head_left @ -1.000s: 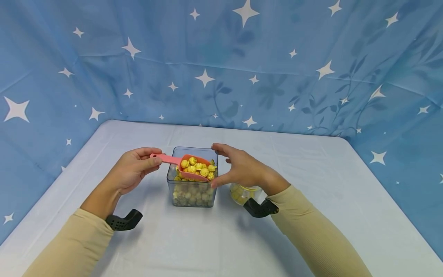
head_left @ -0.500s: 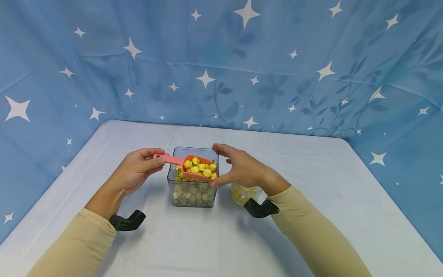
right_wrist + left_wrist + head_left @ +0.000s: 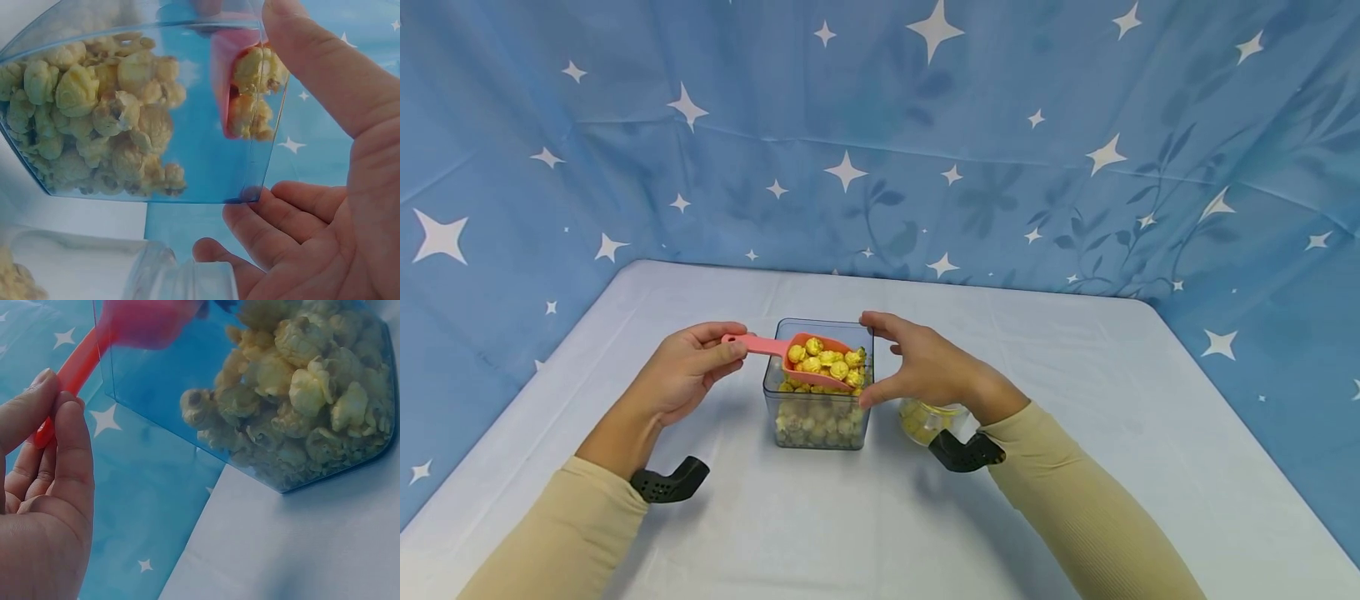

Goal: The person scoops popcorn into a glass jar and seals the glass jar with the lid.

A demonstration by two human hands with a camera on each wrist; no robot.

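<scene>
With thumb and fingertips, my left hand [image 3: 681,375] pinches the handle end of a pink scoop [image 3: 762,345]. Yellow popcorn [image 3: 812,365] fills the scoop, whose bowl is inside the upper part of a clear bluish box [image 3: 797,332]. More popcorn [image 3: 300,406] lies in the lower part of that box, seen through its wall in the left wrist view. My right hand [image 3: 932,362] holds the box at its right side, thumb at the front corner and fingers toward the back. In the right wrist view, the scoop [image 3: 222,81] shows through the plastic with popcorn in it.
A clear jar [image 3: 917,423] with some popcorn stands just right of the box, partly hidden under my right wrist. Everything stands on a white-covered table [image 3: 775,517]. Behind it hangs a blue curtain [image 3: 880,100] with white stars.
The scoop and my left hand shift slightly right, then back left over the box. My right hand and the box stay in place.
</scene>
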